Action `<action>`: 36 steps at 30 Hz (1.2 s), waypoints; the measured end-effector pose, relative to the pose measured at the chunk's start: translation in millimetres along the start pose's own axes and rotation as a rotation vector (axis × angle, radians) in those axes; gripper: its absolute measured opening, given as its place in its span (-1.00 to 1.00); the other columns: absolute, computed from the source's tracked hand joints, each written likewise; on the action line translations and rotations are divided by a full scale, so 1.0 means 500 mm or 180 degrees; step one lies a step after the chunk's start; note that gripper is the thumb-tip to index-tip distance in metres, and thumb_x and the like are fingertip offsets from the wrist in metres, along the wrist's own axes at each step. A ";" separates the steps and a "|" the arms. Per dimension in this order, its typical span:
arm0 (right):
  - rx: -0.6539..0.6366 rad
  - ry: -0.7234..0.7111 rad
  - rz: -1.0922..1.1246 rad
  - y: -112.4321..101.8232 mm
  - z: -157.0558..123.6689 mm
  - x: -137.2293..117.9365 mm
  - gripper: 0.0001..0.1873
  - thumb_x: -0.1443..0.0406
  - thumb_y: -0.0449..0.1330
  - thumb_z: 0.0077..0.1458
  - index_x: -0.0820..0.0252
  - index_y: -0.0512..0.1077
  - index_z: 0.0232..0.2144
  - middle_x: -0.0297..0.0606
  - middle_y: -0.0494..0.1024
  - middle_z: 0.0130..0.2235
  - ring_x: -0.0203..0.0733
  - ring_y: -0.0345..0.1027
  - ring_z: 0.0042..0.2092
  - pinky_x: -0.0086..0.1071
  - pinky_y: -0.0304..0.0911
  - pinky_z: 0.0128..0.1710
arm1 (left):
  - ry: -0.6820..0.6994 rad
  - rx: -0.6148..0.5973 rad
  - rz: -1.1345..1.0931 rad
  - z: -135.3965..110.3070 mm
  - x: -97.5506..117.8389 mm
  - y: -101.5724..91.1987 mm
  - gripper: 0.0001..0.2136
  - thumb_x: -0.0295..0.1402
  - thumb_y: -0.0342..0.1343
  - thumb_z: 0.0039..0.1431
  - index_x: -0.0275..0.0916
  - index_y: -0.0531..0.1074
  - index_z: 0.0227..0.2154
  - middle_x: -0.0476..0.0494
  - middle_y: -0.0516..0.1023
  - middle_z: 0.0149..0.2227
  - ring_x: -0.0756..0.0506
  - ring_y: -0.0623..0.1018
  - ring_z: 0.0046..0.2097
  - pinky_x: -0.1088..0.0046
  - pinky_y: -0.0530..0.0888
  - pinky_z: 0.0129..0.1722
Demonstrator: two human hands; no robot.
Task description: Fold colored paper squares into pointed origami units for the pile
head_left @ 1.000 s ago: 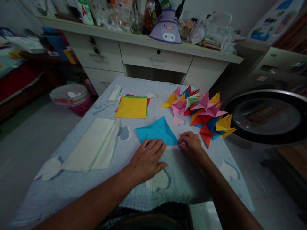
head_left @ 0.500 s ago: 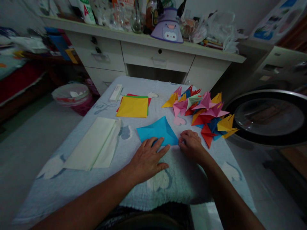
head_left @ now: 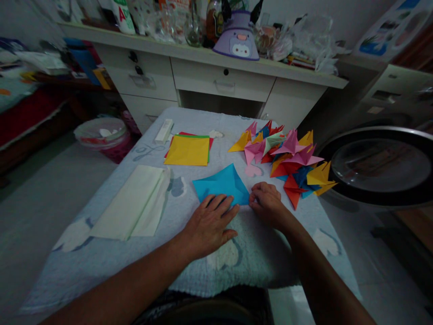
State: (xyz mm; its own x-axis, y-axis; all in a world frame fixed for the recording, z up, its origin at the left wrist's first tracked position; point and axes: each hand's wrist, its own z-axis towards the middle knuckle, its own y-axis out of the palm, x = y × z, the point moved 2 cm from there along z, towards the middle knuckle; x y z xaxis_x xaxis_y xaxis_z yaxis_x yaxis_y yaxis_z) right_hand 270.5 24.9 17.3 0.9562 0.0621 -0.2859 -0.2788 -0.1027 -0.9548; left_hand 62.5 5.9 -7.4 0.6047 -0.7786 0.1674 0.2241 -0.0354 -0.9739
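Note:
A blue folded paper (head_left: 221, 186) lies on the pale blue cloth-covered table (head_left: 189, 262). My left hand (head_left: 208, 223) rests flat on its near edge, fingers stretched out. My right hand (head_left: 267, 202) is curled, its fingertips pinching the paper's right corner. A pile of several folded coloured paper shapes (head_left: 287, 158) sits just beyond my right hand.
A stack of square sheets with yellow on top (head_left: 187, 150) lies at the table's middle back, a small white box (head_left: 163, 131) beside it. A folded cream cloth (head_left: 135, 202) is at left. Behind stand a white desk with drawers (head_left: 216, 81), a bin (head_left: 101, 135) and a washer door (head_left: 379, 164).
My right hand has slid slightly left along the paper's corner. My left hand stays pressed on the near edge, shifted a little.

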 end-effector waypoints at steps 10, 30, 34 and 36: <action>-0.0235 0.0086 -0.0305 -0.003 0.009 -0.009 -0.84 0.31 0.07 0.17 0.16 0.47 -0.33 -0.15 0.41 -0.06 -0.03 0.21 -0.05 -0.23 0.08 -0.17 | 0.0213 -0.0050 -0.0035 -0.001 -0.005 0.016 -0.44 -0.02 -0.08 0.32 -0.18 0.10 0.28 -0.15 0.14 0.35 -0.17 0.12 0.35 0.20 0.01 0.30; -0.0110 0.0076 0.0144 0.008 -0.001 -0.004 -0.93 0.31 0.24 0.05 0.11 0.50 -0.34 -0.25 0.38 0.02 -0.05 0.14 0.08 -0.20 0.01 0.01 | 0.0306 -0.0222 0.0037 0.030 0.000 -0.016 -0.38 0.06 0.03 0.22 -0.15 0.16 0.23 -0.21 0.31 0.21 -0.26 0.25 0.21 0.12 0.19 0.11; -0.0110 0.0202 0.0115 0.009 0.006 -0.006 -0.96 0.31 0.25 0.03 0.12 0.51 -0.38 -0.25 0.38 0.03 -0.03 0.13 0.09 -0.17 -0.01 0.03 | 0.0363 -0.0199 0.0107 0.031 0.001 -0.017 -0.36 0.08 0.04 0.19 -0.19 0.17 0.22 -0.23 0.32 0.20 -0.26 0.26 0.19 0.10 0.20 0.11; -0.0164 0.0220 0.0076 0.006 0.009 -0.010 -0.94 0.31 0.22 0.06 0.13 0.51 -0.40 -0.25 0.39 0.03 -0.03 0.13 0.09 -0.17 0.00 0.02 | 0.0396 -0.0150 0.0117 0.029 0.000 -0.014 -0.35 0.09 0.04 0.19 -0.20 0.18 0.22 -0.23 0.31 0.21 -0.26 0.24 0.21 0.08 0.15 0.15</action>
State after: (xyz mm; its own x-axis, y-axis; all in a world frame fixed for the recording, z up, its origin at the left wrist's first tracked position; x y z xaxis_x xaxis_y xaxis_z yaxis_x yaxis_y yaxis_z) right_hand 264.3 28.8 15.5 0.9537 -0.0094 -0.3007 -0.2985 -0.1543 -0.9419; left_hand 71.8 15.4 1.8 0.5118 -0.8515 0.1139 0.1655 -0.0324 -0.9857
